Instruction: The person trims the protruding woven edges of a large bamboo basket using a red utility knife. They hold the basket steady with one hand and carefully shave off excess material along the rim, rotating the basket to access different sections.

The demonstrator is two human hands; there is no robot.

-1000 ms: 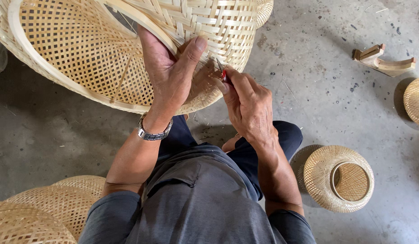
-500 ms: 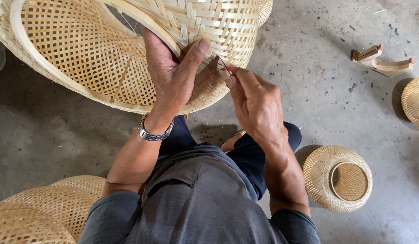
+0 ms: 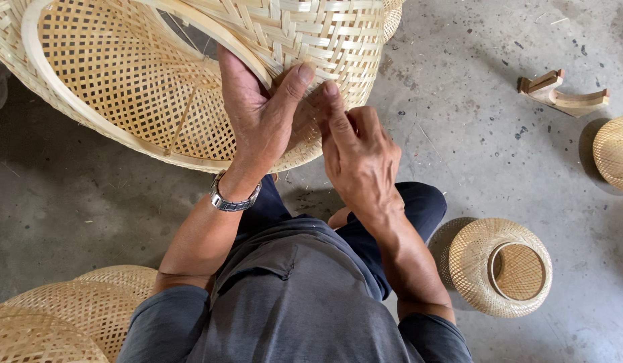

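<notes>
The person's left hand point(image 3: 257, 117) reaches up and forward from a bare forearm with a metal watch point(image 3: 232, 198) at the wrist. Its fingers are hidden from the camera, while the thumb stretches out to the right, tip pressed down. The right hand point(image 3: 358, 154) rises just beside it, back of the hand toward the camera, knuckles bent, forefinger pointing up with its tip close to the left thumb. Both elbows are bent and held near the torso, the forearms converging upward.
</notes>
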